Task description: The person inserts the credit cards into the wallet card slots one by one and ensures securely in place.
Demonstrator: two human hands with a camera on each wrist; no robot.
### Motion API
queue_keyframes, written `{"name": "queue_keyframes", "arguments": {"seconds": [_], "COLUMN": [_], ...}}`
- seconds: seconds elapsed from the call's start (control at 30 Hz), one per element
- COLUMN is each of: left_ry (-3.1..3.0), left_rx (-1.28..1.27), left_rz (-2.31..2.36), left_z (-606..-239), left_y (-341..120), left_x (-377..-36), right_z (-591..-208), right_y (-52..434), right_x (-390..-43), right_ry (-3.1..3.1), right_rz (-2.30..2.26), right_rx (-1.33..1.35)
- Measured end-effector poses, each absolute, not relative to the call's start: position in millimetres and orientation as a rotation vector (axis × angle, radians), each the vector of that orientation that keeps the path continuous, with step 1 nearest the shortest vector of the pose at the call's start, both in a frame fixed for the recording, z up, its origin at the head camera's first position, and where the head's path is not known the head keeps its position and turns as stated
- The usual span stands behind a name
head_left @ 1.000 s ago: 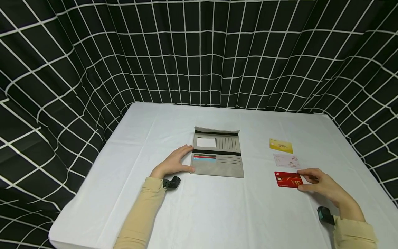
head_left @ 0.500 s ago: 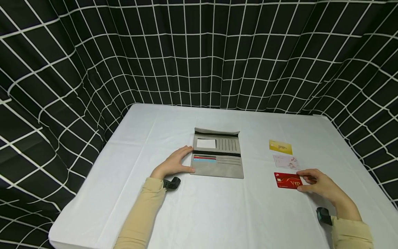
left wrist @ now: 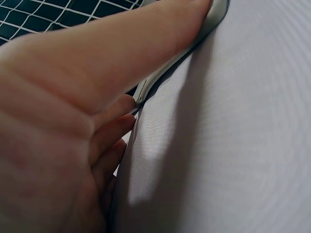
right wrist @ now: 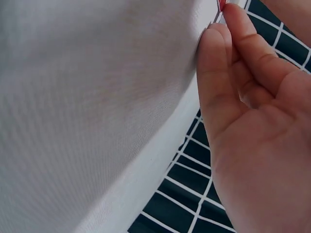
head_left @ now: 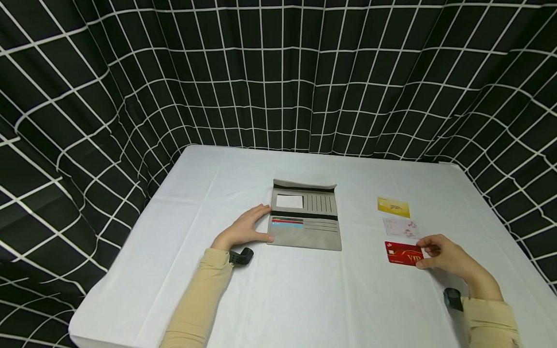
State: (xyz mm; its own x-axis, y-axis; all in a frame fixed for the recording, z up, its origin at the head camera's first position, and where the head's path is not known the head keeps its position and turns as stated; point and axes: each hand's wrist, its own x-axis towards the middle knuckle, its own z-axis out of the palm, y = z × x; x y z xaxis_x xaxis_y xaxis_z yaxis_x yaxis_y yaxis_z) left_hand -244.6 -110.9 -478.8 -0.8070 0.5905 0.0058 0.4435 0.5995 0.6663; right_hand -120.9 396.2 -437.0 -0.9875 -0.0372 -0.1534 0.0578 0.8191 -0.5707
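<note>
Left hand (head_left: 241,229), thumb and fingers spread, touches the left edge of the open wallet (head_left: 306,215); right hand (head_left: 457,261) pinches the red card (head_left: 403,253), well right of the wallet. Recommended: lift it level, wallet steadied.

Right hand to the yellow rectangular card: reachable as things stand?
Probably yes. The right hand touches the red rectangular VIP card; the yellow rectangular card lies farther back, past the pale floral-printed card, which lies flat, so nothing seems to block the way.
</note>
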Motion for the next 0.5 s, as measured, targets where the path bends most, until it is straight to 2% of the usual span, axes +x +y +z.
{"name": "queue_keyframes", "arguments": {"seconds": [0.5], "left_ry": [2.610], "left_rx": [0.863], "left_rz": [1.019], "left_z": [-477.7], "left_y": [-109.5], "left_x": [-243.9], "right_z": [-443.6], "right_y": [404.7], "right_x": [-117.7], "right_ry": [2.730], "right_rz": [-1.047], "right_rx": [0.098]}}
